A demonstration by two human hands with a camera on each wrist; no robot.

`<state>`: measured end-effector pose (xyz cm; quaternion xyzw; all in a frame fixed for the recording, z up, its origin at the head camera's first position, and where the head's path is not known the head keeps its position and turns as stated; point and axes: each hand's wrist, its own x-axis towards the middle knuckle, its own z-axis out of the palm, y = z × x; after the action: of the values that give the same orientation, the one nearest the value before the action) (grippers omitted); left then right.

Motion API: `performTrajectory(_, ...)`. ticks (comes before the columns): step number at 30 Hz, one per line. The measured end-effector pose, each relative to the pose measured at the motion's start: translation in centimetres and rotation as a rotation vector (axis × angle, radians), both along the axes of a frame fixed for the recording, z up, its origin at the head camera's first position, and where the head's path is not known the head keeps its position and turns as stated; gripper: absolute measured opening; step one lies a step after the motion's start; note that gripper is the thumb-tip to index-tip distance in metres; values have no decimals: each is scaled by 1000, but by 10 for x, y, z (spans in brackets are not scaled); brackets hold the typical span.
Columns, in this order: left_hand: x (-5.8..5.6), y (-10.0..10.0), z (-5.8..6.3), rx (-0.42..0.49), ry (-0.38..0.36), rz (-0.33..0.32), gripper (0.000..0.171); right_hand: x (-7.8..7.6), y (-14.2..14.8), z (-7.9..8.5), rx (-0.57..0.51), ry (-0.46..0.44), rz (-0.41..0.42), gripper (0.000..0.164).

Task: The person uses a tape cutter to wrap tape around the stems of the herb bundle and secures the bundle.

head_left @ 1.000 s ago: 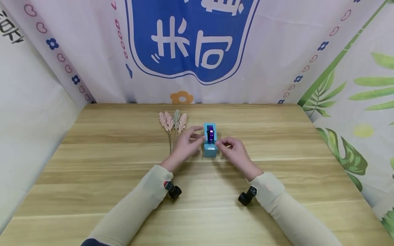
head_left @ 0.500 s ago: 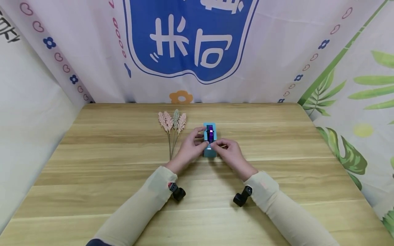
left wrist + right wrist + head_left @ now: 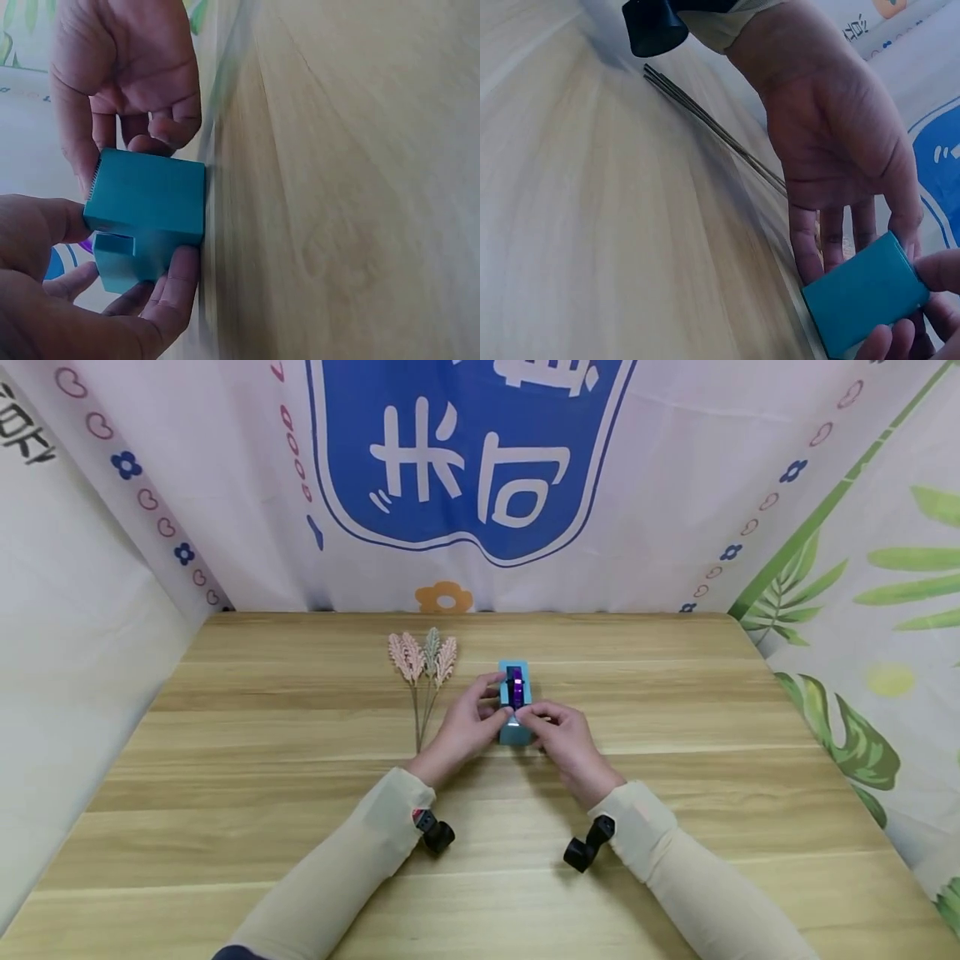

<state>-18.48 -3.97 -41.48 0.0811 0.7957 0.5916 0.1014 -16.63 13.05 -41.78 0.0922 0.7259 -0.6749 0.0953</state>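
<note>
A teal tape dispenser (image 3: 514,734) with a shiny purple roll (image 3: 518,687) stands on the table, its front end towards the person. In the head view my left hand (image 3: 467,724) grips it from the left side, thumb by the front top edge. My right hand (image 3: 567,742) holds its front end, thumb and forefinger close together at the cutter. The left wrist view shows a row of small teeth (image 3: 94,178) beneath the right thumb. Whether clear tape lies between those fingertips cannot be seen. Fingers hide part of the dispenser's sides.
Left of the hands, several artificial flower stems (image 3: 417,714) with pink and grey-green heads lie on the wooden table (image 3: 285,727). A printed curtain (image 3: 247,527) hangs along the back edge. Small black cameras sit at both wrists.
My right hand has moved left, from the dispenser's right edge onto its front top. My left hand has shifted slightly right, its thumb now by the cutter. The dispenser stays in place.
</note>
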Motion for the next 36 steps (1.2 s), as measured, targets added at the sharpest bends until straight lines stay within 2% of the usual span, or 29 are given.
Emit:
performTrajectory(7,2,1,0,-15,-5,4,57,-1,1,3,-59,-61,-32,21)
performTrajectory(15,4,-1,3,-14,-12,6,59,-1,0,12,-61,-38,-3,19)
performTrajectory(25,5,-2,3,-16,-4,-7,60,-2,1,16,-101,-22,8,13)
performTrajectory(36,7,-2,2,-19,9,-7,62,-1,1,17,-45,-31,9,18)
